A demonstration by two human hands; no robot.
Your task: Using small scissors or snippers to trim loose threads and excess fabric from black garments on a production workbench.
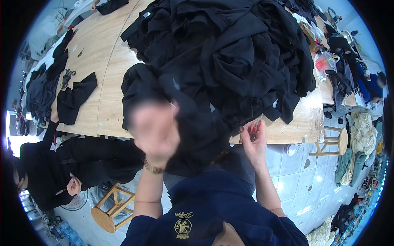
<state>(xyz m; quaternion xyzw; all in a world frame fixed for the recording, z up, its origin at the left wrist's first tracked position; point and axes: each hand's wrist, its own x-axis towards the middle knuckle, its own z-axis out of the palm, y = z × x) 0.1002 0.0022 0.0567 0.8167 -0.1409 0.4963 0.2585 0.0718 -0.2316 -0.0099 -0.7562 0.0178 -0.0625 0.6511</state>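
A large heap of black garments [246,45] covers the middle of the table and hangs over its near edge toward my lap. My left hand [158,129] is raised against a bunched black garment [193,102]; blur hides its fingers, so its grip is unclear. At the table's near edge, fingers of my right hand [255,137] are closed around small red-handled thread snips [256,126]. The metal tips point away from me, beside a black cloth edge with a small pale tag [274,103].
A wooden table [111,82] carries a black cloth piece [76,98] and scissors [67,77] on the left. A person in black [78,164] sits on that side, near a wooden stool [113,209]. Another stool [334,141] and a plastic cup [325,61] are on the right.
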